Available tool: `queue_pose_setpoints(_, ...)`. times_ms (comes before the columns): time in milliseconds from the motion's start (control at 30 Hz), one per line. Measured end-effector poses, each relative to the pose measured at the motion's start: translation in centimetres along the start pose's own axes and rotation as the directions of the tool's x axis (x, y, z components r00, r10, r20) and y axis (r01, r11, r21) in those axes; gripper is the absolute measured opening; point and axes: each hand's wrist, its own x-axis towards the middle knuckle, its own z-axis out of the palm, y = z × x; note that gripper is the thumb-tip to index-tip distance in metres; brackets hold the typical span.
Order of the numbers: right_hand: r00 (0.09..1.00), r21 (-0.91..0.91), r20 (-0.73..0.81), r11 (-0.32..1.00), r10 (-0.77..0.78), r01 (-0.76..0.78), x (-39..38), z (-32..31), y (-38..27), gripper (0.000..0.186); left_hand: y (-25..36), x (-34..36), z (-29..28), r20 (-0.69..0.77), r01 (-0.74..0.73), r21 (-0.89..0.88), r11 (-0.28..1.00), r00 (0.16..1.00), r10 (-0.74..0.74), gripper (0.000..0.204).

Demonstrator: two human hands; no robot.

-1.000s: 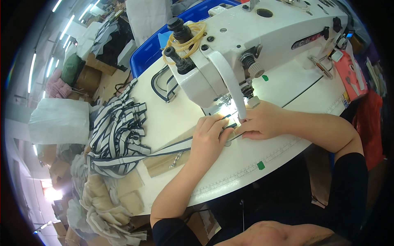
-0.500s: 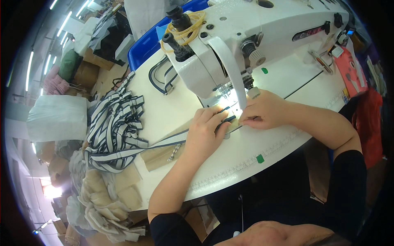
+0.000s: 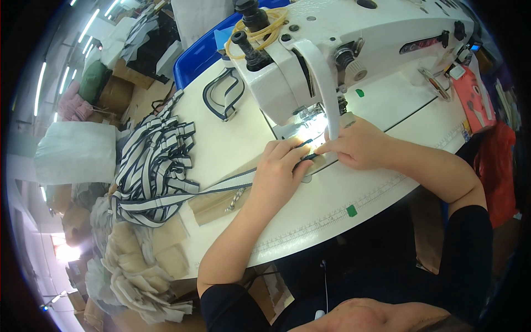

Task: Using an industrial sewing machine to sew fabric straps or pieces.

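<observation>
The left hand (image 3: 275, 172) lies over a white strap with dark edges (image 3: 225, 182), its fingers and thumb closed narrowly on it just before the needle area. The palm covers a middle stretch of the strap, which runs out on the left side toward a heap of like straps (image 3: 155, 166); where it enters the heap, the layers overlap too much to follow. Dark-edged parts show between the thumb and the fingers, but how they are folded is hard to make out.

The right hand (image 3: 362, 145) has its index finger stretched to the strap's near end, with the other fingers curled beneath. Its thumb is largely hidden, so I cannot tell whether it pinches the strap or only presses it.

The sewing machine (image 3: 387, 27) stands over this work, cut off by the upper edge. A white curved guard and a bright lamp glare (image 3: 315, 128) hide the needle and presser foot, and the stitching point is washed out.

On the desk (image 3: 315, 207), a tan piece (image 3: 213, 210) lies partly under the strap and the left forearm, with a small twisted cord (image 3: 235, 200) on it. A bent strap loop (image 3: 235, 95) lies beside the machine head. Behind, a blue bin (image 3: 187, 62) is partly blocked by the machine.
</observation>
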Motion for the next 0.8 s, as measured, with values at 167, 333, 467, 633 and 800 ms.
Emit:
queue_pose_setpoints(167,1.000,-0.060,-0.026,0.998,-0.011,0.010,-0.10,0.41,-0.28,0.027,0.19,0.06,-0.20,0.018,0.040,0.002,0.999,0.999,-0.040,0.025)
queue_pose_setpoints(333,0.998,-0.099,-0.055,0.995,-0.030,0.025,-0.11,0.50,-0.16,0.027,-0.32,0.17,-0.83,0.037,0.002,0.006,1.000,0.999,-0.002,0.025)
queue_pose_setpoints(467,0.998,-0.086,-0.055,0.996,-0.042,0.038,-0.10,0.49,-0.16,0.027,-0.15,-0.03,-0.69,0.030,0.032,-0.012,0.999,0.999,-0.032,0.027)
queue_pose_setpoints(633,0.998,-0.077,-0.046,0.996,-0.035,0.032,-0.13,0.34,-0.29,0.027,-0.03,-0.11,-0.53,0.017,0.005,-0.009,1.000,1.000,-0.005,0.027)
queue_pose_setpoints(800,0.999,-0.101,-0.045,0.995,-0.030,0.026,-0.28,0.17,-0.42,0.026,0.21,0.09,-0.43,0.002,-0.050,0.032,0.998,0.999,0.050,0.027)
